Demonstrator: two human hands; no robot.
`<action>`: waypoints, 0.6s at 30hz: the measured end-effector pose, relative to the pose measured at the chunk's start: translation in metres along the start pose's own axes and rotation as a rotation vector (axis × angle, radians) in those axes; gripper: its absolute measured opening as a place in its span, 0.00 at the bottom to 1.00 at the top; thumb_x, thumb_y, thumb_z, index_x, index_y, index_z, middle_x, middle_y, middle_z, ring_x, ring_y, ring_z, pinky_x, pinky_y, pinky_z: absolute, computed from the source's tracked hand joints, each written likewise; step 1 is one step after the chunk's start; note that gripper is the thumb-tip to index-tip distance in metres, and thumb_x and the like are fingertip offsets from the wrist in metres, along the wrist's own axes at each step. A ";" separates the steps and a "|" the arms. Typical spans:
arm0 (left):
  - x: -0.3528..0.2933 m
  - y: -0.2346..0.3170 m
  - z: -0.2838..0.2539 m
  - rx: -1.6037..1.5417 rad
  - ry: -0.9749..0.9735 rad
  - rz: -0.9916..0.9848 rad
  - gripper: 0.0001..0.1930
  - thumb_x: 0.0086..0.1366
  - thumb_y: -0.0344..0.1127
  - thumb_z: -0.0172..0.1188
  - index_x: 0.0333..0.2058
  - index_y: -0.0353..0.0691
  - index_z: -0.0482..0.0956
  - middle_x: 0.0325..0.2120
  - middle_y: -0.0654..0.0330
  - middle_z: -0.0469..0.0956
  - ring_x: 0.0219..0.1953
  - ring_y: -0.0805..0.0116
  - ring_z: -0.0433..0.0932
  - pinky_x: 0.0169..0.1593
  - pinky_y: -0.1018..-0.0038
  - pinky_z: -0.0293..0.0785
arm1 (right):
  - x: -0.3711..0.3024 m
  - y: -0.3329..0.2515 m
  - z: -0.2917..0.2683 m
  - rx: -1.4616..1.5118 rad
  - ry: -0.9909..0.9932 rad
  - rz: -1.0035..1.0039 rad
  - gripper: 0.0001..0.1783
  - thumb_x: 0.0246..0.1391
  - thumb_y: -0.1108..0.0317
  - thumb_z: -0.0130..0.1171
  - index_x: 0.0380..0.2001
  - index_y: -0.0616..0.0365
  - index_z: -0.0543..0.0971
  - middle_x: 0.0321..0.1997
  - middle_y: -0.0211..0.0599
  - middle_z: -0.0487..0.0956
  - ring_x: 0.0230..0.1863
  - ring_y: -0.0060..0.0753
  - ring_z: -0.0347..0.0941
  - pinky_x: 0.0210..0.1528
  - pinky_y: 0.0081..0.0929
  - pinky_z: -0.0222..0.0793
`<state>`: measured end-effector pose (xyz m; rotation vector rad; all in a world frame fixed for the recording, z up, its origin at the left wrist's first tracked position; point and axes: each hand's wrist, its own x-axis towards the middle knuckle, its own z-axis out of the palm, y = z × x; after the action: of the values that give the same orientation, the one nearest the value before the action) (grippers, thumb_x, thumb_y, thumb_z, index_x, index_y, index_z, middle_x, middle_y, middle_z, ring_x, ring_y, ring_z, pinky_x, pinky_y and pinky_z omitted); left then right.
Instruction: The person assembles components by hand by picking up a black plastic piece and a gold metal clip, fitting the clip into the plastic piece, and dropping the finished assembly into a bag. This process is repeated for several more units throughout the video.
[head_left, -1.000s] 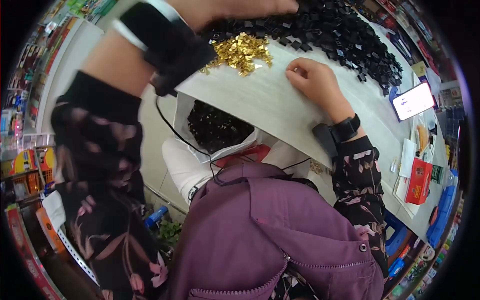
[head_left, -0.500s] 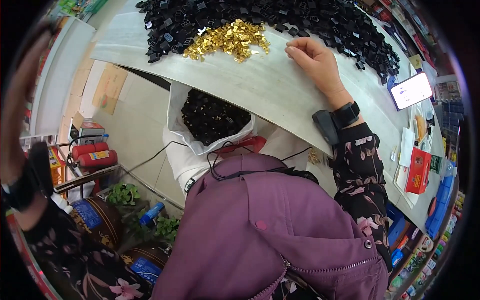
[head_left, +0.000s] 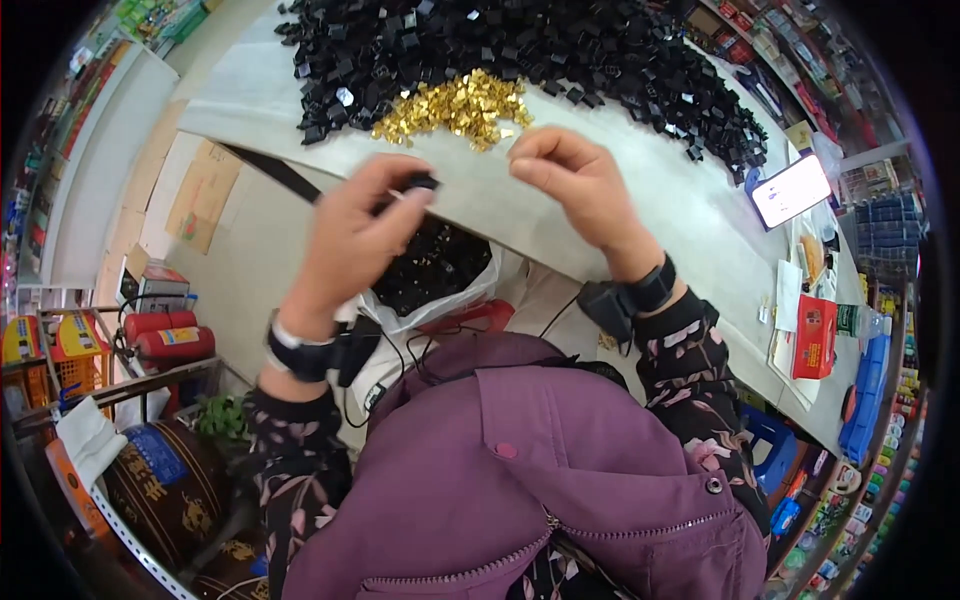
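My left hand (head_left: 350,235) is raised over the table's near edge, thumb and fingers closed on a small black plastic piece (head_left: 421,182). To its right my right hand (head_left: 580,190) hovers above the tabletop, thumb and forefinger pinched; whatever lies between them is too small to make out. Just beyond both hands is a heap of small shiny gold metal pieces (head_left: 462,108). Behind it spreads a wide pile of black plastic pieces (head_left: 560,45). Below the table edge, partly behind my left hand, hangs a white bag (head_left: 478,290) with black and gold pieces (head_left: 440,262) inside.
A phone with a lit screen (head_left: 792,190) leans on the table's right side, near a red box (head_left: 815,335) and a blue tool-like object (head_left: 865,395). Red fire extinguishers (head_left: 172,335) and brown jars (head_left: 165,485) stand at the left. A cable crosses by my lap.
My left hand has come in from the far left to above the table edge, with a black piece in it. My right hand has moved left and nearer to me, still pinched.
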<state>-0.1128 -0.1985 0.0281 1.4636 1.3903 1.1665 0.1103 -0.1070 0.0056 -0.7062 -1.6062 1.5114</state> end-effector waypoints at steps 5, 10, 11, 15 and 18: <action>0.036 -0.025 0.050 0.036 -0.111 0.236 0.11 0.58 0.30 0.58 0.40 0.37 0.75 0.29 0.62 0.77 0.28 0.81 0.72 0.32 0.82 0.68 | -0.006 0.007 0.001 0.181 -0.066 0.170 0.05 0.52 0.72 0.58 0.33 0.61 0.77 0.31 0.28 0.76 0.34 0.18 0.70 0.40 0.17 0.66; 0.051 -0.029 0.067 -0.012 -0.110 0.137 0.11 0.58 0.29 0.58 0.40 0.36 0.75 0.30 0.61 0.78 0.28 0.79 0.74 0.32 0.81 0.69 | -0.004 0.008 -0.011 0.222 0.023 0.207 0.06 0.53 0.69 0.58 0.32 0.59 0.76 0.30 0.27 0.75 0.31 0.16 0.69 0.37 0.16 0.66; 0.053 -0.030 0.068 -0.009 -0.110 0.113 0.11 0.58 0.29 0.58 0.41 0.36 0.75 0.29 0.61 0.78 0.28 0.79 0.74 0.32 0.81 0.69 | -0.004 0.009 -0.013 0.243 0.039 0.228 0.06 0.54 0.68 0.58 0.32 0.59 0.76 0.30 0.26 0.75 0.31 0.15 0.69 0.37 0.15 0.66; 0.056 -0.041 0.080 -0.069 -0.094 0.187 0.10 0.61 0.28 0.56 0.42 0.37 0.74 0.27 0.67 0.77 0.23 0.84 0.68 0.27 0.85 0.64 | -0.002 0.010 -0.016 0.219 0.077 0.294 0.08 0.54 0.66 0.58 0.33 0.59 0.77 0.30 0.26 0.76 0.30 0.14 0.68 0.36 0.14 0.66; 0.055 -0.041 0.078 -0.123 -0.092 0.186 0.11 0.61 0.27 0.55 0.43 0.37 0.74 0.27 0.67 0.77 0.23 0.84 0.68 0.26 0.85 0.64 | 0.000 0.007 -0.017 0.183 0.083 0.335 0.09 0.54 0.64 0.59 0.33 0.59 0.77 0.29 0.26 0.77 0.29 0.13 0.68 0.35 0.13 0.66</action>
<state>-0.0497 -0.1367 -0.0268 1.5627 1.1193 1.2604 0.1234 -0.0969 -0.0019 -0.9554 -1.3128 1.8151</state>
